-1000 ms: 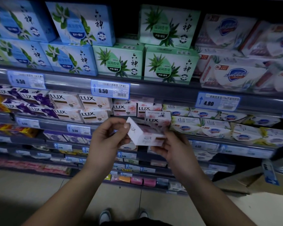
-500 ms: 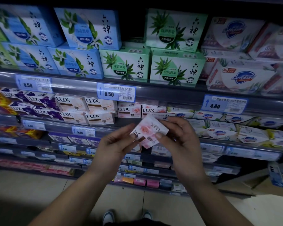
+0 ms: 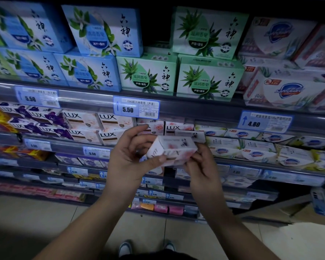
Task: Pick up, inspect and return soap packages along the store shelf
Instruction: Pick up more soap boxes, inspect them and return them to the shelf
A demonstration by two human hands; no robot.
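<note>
Currently both hands are holding one pink-and-white soap box [image 3: 172,150] in the air, just in front of the LUX row [image 3: 109,126] on the second shelf [image 3: 195,109]. Left hand [image 3: 128,160] is gripping the box's left end, thumb pressing on the lower front edge, fingers curling behind. Right hand [image 3: 204,171] is pinching the right end from below, fingers curled. Box is lying tilted, with a narrow end face turning toward the camera; its print is blurred, possibly a LUX rose pack. Green aloe boxes [image 3: 148,76] are sitting one shelf up, above a 5.50 price tag [image 3: 136,107].
</note>
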